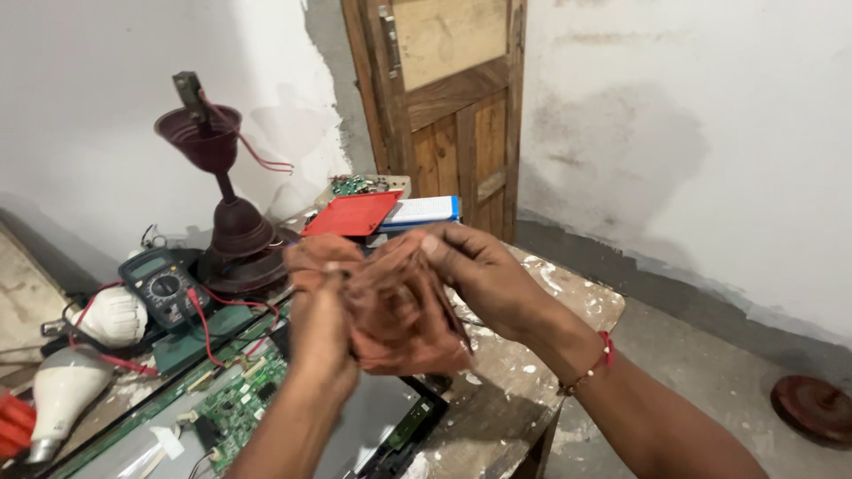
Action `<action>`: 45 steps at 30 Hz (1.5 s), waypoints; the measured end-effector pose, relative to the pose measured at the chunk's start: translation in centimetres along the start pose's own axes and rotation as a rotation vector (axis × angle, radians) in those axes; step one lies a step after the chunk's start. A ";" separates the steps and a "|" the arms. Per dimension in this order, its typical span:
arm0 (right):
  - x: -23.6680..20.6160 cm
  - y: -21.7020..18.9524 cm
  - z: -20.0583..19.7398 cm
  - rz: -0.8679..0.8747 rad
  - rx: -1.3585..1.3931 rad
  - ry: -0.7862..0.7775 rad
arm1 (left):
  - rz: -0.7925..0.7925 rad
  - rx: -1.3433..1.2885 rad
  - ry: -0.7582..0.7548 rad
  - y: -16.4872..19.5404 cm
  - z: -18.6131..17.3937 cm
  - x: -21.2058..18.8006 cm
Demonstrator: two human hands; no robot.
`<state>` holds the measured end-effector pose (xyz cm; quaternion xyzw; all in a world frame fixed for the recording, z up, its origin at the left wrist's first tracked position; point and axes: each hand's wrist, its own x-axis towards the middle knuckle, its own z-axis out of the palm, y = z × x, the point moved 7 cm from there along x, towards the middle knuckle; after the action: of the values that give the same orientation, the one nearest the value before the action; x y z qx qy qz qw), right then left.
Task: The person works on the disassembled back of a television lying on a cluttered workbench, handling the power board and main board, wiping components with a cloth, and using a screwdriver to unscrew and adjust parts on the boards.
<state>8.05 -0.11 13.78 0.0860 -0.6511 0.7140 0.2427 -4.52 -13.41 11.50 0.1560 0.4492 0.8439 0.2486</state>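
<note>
A view from a head-worn camera looks down at two bare hands raised above a paint-spattered wooden table (568, 306). Both hands hold a crumpled reddish-brown cloth (395, 310) between them, above the table's middle. The left hand (319, 328) is closed around the cloth's left side, its fingers curled into the fabric. The right hand (484, 275), with a red thread bracelet (593, 365) on the wrist, pinches the cloth's upper right edge between thumb and fingers.

Directly beneath the hands lies an opened flat panel with a dark frame, and a green circuit board (235, 410) sits on it to the left. At the far left edge are two white light bulbs (67, 386), one lying in front of the other. Just behind them sits a digital multimeter (164, 286) with red leads trailing across the table. Behind the multimeter stands a dark maroon ceiling-fan downrod with its cup-shaped canopies (222, 177), a red wire hanging from the top. Farther back lie a red flat plastic case (351, 215) and a white and blue block (424, 210) beside it. Beyond the table are a wooden door (453, 106) and stained white walls. A round maroon disc (812, 408) rests on the floor at the right.
</note>
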 end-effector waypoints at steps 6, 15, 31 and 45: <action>1.6 2.4 2.7 0.000 0.002 0.080 | -0.131 0.174 -0.177 -3.8 4.3 -3.3; 2.9 4.4 5.1 0.015 -0.327 -0.063 | -0.254 0.704 -0.467 -2.0 0.0 -3.1; 10.2 6.7 10.6 0.059 -1.164 -0.594 | 0.091 1.491 0.056 9.8 -16.6 3.6; 13.8 14.5 14.6 -0.195 -1.438 -0.793 | -0.062 1.665 0.038 7.9 -17.1 5.9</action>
<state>-13.41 -11.53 8.95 0.2112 -0.9760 0.0155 0.0516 -19.91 -25.51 9.00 0.2622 0.9345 0.2311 0.0677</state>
